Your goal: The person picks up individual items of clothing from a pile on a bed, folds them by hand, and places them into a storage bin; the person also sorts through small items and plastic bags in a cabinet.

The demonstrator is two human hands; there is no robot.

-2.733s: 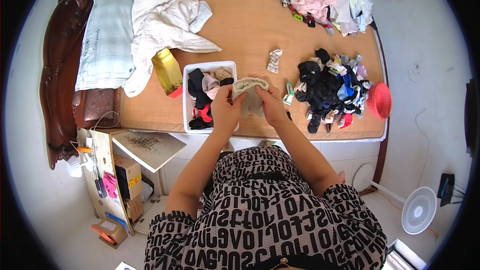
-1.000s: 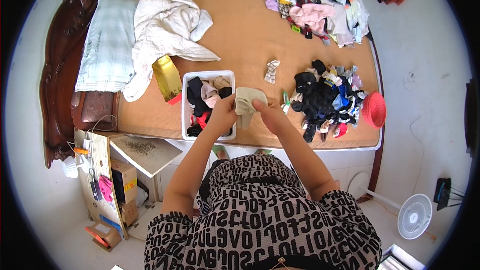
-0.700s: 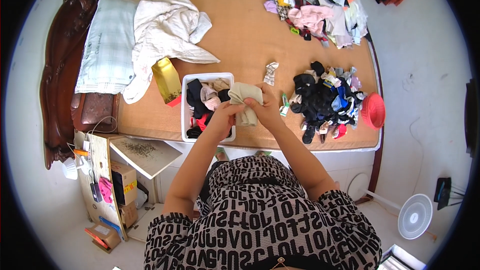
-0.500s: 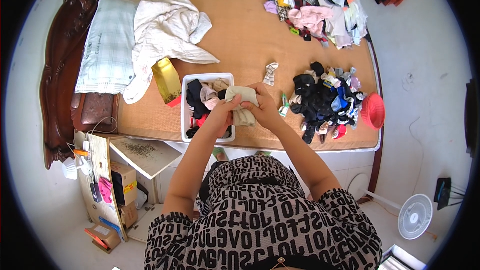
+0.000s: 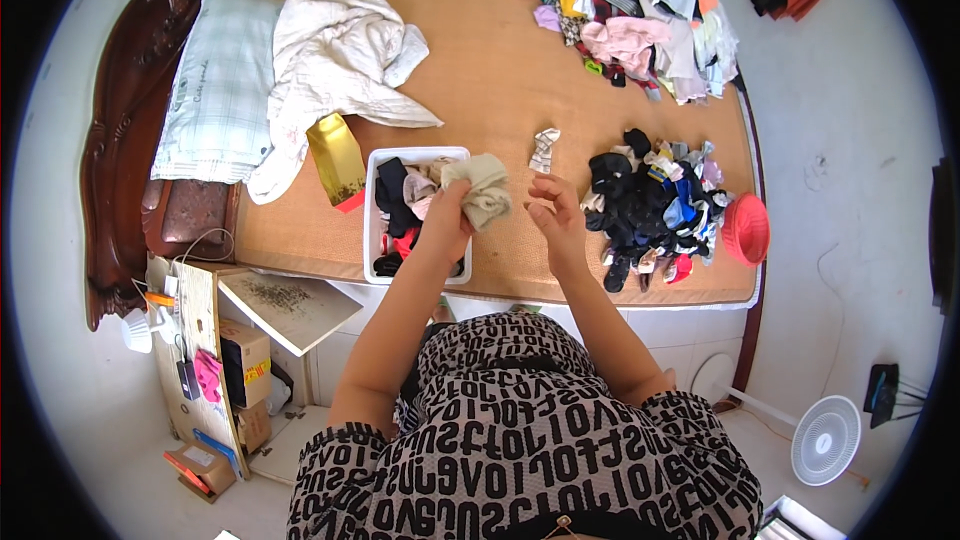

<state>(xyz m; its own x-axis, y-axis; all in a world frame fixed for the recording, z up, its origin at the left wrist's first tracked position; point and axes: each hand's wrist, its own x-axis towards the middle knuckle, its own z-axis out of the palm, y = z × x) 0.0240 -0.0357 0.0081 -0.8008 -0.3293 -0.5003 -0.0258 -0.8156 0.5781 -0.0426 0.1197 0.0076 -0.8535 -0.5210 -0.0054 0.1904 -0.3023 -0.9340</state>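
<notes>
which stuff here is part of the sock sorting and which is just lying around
In hand:
left hand
beige sock bundle
white bin
sock pile
right hand

Lying about:
gold bag
white sheet
clothes heap
red bowl

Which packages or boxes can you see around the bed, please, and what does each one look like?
Gold pouch: upright on the mat left of the white bin, tall, gold with a red base.
Cardboard box: floor by the bed, brown, with a yellow and red label.
Small carton: floor at lower left, flat, tan and orange.
</notes>
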